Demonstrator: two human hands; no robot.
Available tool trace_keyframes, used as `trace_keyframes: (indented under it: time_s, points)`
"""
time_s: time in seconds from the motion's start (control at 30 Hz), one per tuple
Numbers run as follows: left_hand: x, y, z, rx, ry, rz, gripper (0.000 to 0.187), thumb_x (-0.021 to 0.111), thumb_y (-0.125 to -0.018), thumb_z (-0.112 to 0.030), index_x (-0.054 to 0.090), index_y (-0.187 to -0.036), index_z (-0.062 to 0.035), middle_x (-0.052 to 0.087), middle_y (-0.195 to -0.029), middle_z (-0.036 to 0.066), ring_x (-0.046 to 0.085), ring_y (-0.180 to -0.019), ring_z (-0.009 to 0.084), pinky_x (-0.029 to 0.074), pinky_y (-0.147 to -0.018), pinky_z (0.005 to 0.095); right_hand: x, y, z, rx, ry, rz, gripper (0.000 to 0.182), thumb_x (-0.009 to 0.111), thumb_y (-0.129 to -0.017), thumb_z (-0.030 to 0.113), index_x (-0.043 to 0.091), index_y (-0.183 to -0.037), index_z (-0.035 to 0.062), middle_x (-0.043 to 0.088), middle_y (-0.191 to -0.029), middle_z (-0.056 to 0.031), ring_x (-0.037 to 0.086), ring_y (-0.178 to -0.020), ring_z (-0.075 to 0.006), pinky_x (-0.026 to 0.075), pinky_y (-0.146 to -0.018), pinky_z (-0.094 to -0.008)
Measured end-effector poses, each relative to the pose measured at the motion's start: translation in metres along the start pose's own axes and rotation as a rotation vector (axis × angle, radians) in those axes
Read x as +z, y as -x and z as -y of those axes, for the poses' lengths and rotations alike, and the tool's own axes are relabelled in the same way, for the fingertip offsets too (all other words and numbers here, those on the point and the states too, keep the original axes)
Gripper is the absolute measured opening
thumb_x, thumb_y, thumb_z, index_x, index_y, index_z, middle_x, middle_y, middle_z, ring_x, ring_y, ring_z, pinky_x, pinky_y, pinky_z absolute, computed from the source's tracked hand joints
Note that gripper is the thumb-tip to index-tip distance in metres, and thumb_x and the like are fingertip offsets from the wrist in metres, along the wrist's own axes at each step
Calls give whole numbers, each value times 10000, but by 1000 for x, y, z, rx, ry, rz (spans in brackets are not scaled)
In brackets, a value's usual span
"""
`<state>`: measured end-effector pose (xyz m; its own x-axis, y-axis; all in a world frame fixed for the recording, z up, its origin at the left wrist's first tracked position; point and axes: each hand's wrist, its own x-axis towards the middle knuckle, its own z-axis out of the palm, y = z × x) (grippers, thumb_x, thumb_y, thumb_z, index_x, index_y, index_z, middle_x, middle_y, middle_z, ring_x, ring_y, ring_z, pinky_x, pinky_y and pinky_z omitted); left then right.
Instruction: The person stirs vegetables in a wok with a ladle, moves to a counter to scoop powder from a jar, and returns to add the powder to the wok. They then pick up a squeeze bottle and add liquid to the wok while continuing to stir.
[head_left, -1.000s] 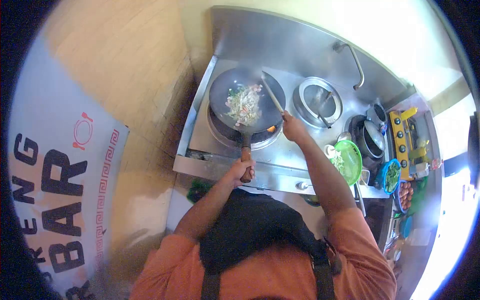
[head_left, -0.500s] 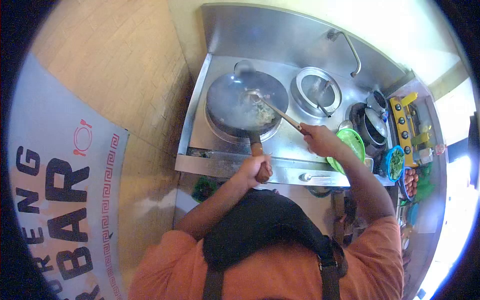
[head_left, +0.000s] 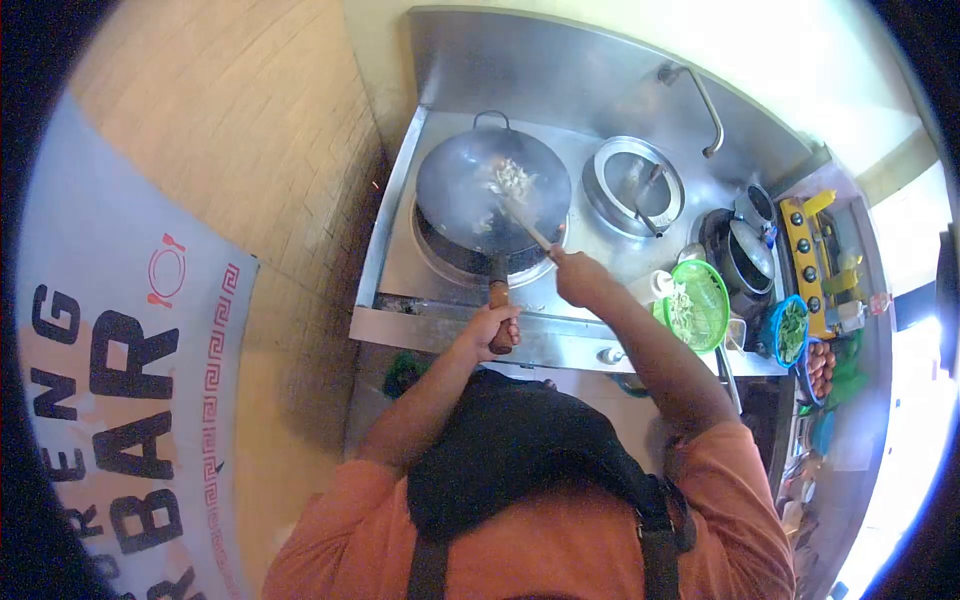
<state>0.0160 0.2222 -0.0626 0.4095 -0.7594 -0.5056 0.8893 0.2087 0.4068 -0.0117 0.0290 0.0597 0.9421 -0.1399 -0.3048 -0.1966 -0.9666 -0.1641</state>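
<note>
My left hand is wrapped round the wooden handle of a large dark wok. The wok is tilted, its near side raised off the burner ring. Inside, pale chopped food lies toward the far side under steam. With my right hand I grip a long-handled wok spatula that reaches down into the wok. Its head is blurred among food and steam. Below my right forearm sits a green basket with pale green cut vegetables, partly covered by the arm.
Right of the wok is a second burner ring with a ladle resting in it. Pots, a blue bowl of greens and a yellow gas stove stand farther right. A bent tap hangs from the backsplash.
The wok has tipped up and shifted slightly left, and the food now sits farther back in it. Both my hands have moved left with handle and spatula, uncovering more of the green basket.
</note>
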Motion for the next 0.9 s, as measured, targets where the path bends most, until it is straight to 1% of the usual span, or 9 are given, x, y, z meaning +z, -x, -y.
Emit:
trace_keyframes:
  time_s: [0.13, 0.23, 0.33, 0.47, 0.57, 0.67, 0.7, 0.87, 0.9]
  points:
    - [-24, -4, -9, -31, -118, -82, 114, 614, -837, -90, 511, -799, -63, 522, -636, 46, 527, -509, 157, 478, -496, 356, -22, 64, 27, -33, 66, 123, 518, 457, -832, 73, 360, -1340, 36, 643, -844, -245, 644, -755, -415, 510, -665, -508]
    - [39, 33, 4, -31, 4, 0, 135, 611, -842, -126, 531, -763, -50, 526, -611, 57, 532, -515, 171, 473, -484, 352, -7, 88, -1, -33, 236, -23, 531, 472, -830, 76, 358, -1349, 53, 642, -816, -251, 645, -756, -416, 505, -663, -514]
    - [74, 45, 13, 8, -8, 17, 168, 611, -834, -140, 540, -714, -46, 529, -592, 70, 532, -515, 190, 464, -486, 349, -47, 66, -30, -122, -11, -16, 493, 497, -872, 125, 417, -1355, 69, 627, -696, -177, 634, -597, -266, 489, -538, -430]
    - [41, 22, -6, -7, 66, 5, 113, 614, -829, -120, 530, -773, -69, 522, -608, 34, 522, -503, 171, 464, -532, 342, -105, 98, -22, -86, -415, 96, 418, 509, -861, 147, 509, -1273, 81, 649, -719, -157, 622, -569, -272, 498, -558, -425]
    - [31, 16, -4, -4, 53, 14, 82, 607, -838, -99, 535, -815, -66, 524, -608, 32, 520, -501, 169, 466, -521, 351, -128, 114, -8, 105, -532, 319, 440, 527, -895, 145, 480, -1325, 63, 553, -650, -28, 498, -552, -95, 428, -517, -284]
    - [13, 5, 2, 9, 19, 20, 95, 615, -842, -107, 533, -834, -61, 520, -598, 37, 522, -498, 166, 478, -515, 364, -65, 89, -27, -314, -63, 71, 423, 446, -879, 122, 460, -1300, 88, 651, -743, -177, 650, -623, -290, 517, -580, -446]
    - [5, 2, 4, 10, 11, 0, 107, 624, -841, -115, 531, -844, -62, 529, -613, 39, 519, -488, 163, 482, -512, 366, -57, 80, -3, -82, 112, 178, 440, 440, -848, 87, 446, -1289, 96, 650, -814, -232, 650, -727, -382, 512, -662, -519]
    - [-11, 1, -7, 14, -227, -89, 172, 640, -850, -150, 528, -939, -55, 579, -759, 70, 565, -589, 201, 514, -594, 407, 19, 3, -2, 129, -59, -90, 511, 462, -845, 107, 392, -1351, 113, 645, -831, -235, 644, -729, -397, 516, -684, -510]
    - [-24, -10, -5, 386, -704, -344, 262, 631, -862, -170, 511, -1050, -31, 586, -886, 104, 583, -736, 236, 505, -707, 418, 10, 10, 0, 150, -115, -93, 532, 472, -849, 111, 365, -1370, 113, 637, -840, -246, 639, -744, -410, 513, -701, -509]
